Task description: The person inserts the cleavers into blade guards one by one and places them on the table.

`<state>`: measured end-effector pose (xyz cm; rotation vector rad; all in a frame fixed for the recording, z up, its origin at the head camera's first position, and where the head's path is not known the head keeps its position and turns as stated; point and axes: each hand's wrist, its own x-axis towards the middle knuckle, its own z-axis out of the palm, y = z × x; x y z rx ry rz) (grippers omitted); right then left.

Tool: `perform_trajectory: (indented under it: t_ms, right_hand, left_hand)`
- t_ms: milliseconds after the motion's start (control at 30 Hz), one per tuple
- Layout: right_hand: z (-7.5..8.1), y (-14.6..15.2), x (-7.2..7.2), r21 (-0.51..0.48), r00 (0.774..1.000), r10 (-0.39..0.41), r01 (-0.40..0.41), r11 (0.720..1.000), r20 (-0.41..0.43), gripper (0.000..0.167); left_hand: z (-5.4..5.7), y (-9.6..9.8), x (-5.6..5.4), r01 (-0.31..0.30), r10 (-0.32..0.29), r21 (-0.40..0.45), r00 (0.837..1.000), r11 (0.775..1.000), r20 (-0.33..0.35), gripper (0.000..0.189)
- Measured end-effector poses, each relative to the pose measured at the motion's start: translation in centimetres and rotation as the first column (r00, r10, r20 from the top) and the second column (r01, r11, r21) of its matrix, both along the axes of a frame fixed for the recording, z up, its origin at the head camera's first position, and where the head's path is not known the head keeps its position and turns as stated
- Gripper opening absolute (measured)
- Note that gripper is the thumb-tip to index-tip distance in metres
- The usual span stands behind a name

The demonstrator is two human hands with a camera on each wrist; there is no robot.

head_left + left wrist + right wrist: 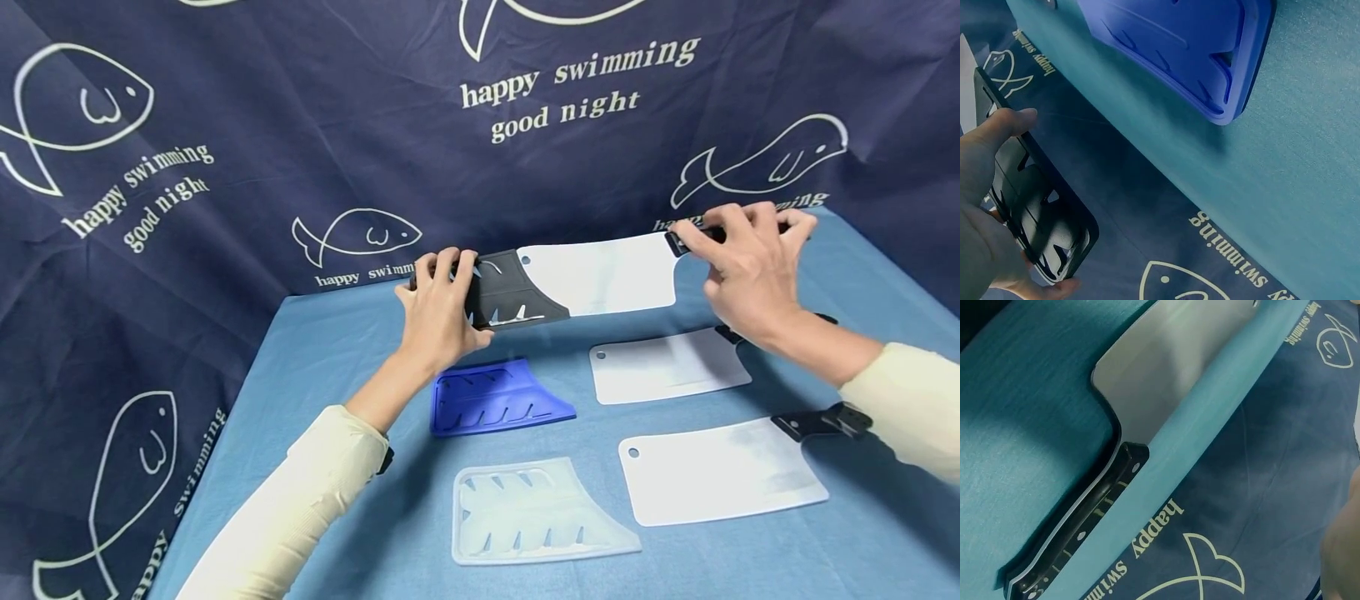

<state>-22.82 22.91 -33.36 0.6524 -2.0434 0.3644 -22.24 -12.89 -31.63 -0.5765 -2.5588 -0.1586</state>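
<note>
Held up over the far side of the table, a cleaver [600, 277] is gripped by its black handle in my right hand [752, 265]. My left hand [441, 307] holds a black blade guard [519, 285] by its closed end, fingers on top and thumb below. The guard's slanted mouth meets the front end of the blade and overlaps its lower corner; the blade's hole shows just outside. In the left wrist view, the fingers wrap the slotted black guard [1041, 206]. Only a blurred part of the right hand [1342, 540] shows at the right wrist view's edge.
On the blue cloth-covered table [360, 517], a blue guard [495, 398] and a translucent white guard [536, 512] lie at left centre. Two more cleavers, a farther one [667, 367] and a nearer one [720, 473], lie to their right. A dark fish-print curtain [360, 125] hangs behind.
</note>
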Motion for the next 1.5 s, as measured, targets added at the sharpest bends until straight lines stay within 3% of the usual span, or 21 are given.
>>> perform_trajectory:
  t_ms: [267,667,833,933,1067,1267,1500]
  right_hand:
    - [0.5,-0.7,0.0,-0.05,0.997,0.01,-0.014,0.999,-0.081,0.061]
    - [0.1,0.0,-0.6,-0.047,0.995,0.005,-0.01,0.999,-0.103,0.061]
    - [0.4,0.0,-0.8,-0.013,0.984,0.021,-0.024,1.0,-0.176,0.059]
    - [0.5,0.0,-0.7,0.022,0.986,0.04,-0.036,0.999,-0.165,0.059]
    - [0.4,-0.2,-0.2,0.026,0.99,0.052,-0.049,0.998,-0.135,0.059]
    - [0.3,-1.2,0.2,-0.043,0.993,0.051,-0.056,0.997,-0.105,0.062]
    - [0.6,-1.9,0.0,-0.056,0.993,0.018,-0.024,0.998,-0.113,0.058]
  left_hand:
    - [0.3,-0.1,0.1,0.0,0.0,-0.015,1.0,1.0,-0.015,0.102]
    - [0.3,0.2,0.2,0.003,-0.004,-0.009,0.999,1.0,-0.044,0.102]
    - [0.0,0.5,0.4,0.069,-0.078,-0.088,0.992,0.994,-0.099,0.095]
    - [-0.3,0.6,0.6,0.084,-0.097,-0.114,0.988,0.99,-0.118,0.095]
    - [-0.3,0.6,0.6,0.057,-0.066,-0.091,0.993,0.994,-0.098,0.099]
    - [0.3,0.9,0.4,0.018,-0.018,-0.002,0.997,1.0,-0.075,0.103]
    - [0.8,0.9,0.4,-0.007,0.006,-0.023,0.998,1.0,-0.055,0.101]
